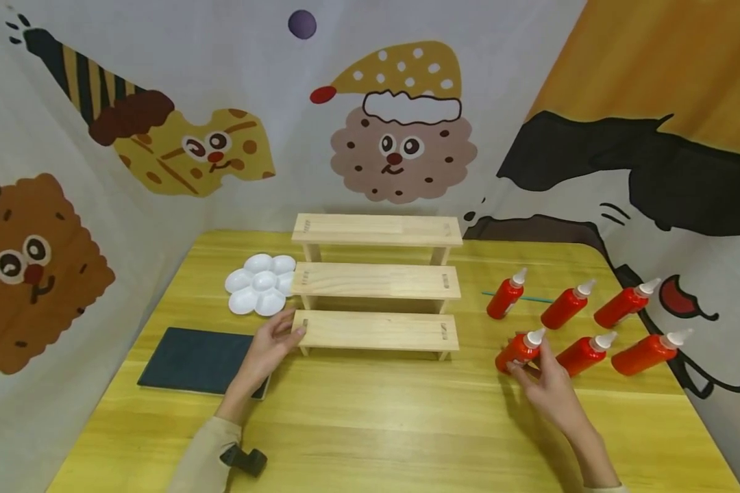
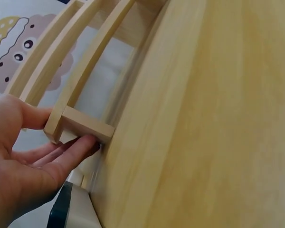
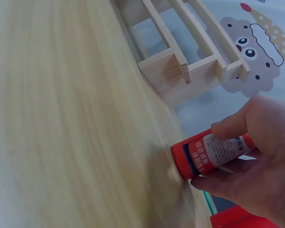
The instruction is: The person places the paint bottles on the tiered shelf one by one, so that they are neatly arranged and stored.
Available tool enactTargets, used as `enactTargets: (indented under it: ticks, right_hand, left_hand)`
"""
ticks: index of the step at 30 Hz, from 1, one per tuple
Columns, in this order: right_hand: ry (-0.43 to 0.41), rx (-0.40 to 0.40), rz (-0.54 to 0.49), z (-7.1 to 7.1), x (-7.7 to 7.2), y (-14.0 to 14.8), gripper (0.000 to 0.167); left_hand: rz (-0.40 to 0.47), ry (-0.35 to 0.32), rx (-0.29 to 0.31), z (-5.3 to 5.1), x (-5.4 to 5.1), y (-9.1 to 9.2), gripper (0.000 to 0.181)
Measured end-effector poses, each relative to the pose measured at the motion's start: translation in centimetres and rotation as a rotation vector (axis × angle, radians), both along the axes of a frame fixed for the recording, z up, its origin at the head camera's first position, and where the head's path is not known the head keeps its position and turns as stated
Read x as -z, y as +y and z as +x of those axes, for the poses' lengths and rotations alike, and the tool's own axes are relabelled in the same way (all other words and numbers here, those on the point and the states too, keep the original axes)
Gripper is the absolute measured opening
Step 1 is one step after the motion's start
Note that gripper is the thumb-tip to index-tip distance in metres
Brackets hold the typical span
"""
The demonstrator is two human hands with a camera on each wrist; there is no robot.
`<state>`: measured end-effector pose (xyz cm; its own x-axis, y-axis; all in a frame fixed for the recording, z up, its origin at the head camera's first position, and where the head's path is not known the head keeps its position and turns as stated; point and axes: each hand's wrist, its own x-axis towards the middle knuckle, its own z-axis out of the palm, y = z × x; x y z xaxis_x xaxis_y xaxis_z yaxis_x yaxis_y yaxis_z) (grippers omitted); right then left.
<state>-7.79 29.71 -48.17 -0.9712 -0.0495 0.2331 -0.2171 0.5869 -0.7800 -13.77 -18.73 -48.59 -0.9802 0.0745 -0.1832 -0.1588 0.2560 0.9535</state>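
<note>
Red bottles (image 1: pixel 518 350) (white nozzles (image 1: pixel 536 337)) – pale, grained shelf (image 1: pixel 376 331) – white palette (image 1: pixel 264 281).

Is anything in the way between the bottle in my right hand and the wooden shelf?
Nothing visible is. Between the held bottle and the shelf, only bare table shows. The teal stick lies farther back, and your left hand is at the shelf's opposite end.

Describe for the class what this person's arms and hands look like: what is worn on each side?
The left hand is ungloved; that arm wears a beige sleeve with a small black device near the cuff. The right hand is ungloved too, and only a sliver of pale cuff shows at the head view's bottom edge. No cables are visible.
</note>
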Motion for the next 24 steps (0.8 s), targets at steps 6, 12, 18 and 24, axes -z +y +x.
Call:
enactTargets:
  ticks: [6, 12, 18, 24]
  right_hand:
    - [-0.055, 0.040, 0.084, 0.3, 0.3, 0.5, 0.056]
    - [-0.054, 0.079, 0.093, 0.4, 0.8, 0.6, 0.049]
    - [0.033, 0.075, 0.026, 0.6, 1.2, 0.2, 0.049]
    - [0.077, 0.053, 0.018, 0.4, 1.1, -0.3, 0.045]
  left_hand:
    - [0.045, -0.027, -0.085, 0.1, -0.3, 1.2, 0.060]
    - [0.094, -0.033, -0.180, 0.3, -0.3, 2.6, 0.057]
    - [0.122, -0.020, -0.199, 0.6, 0.3, 3.1, 0.059]
    - [0.113, -0.003, -0.200, 1.2, 0.6, 2.9, 0.061]
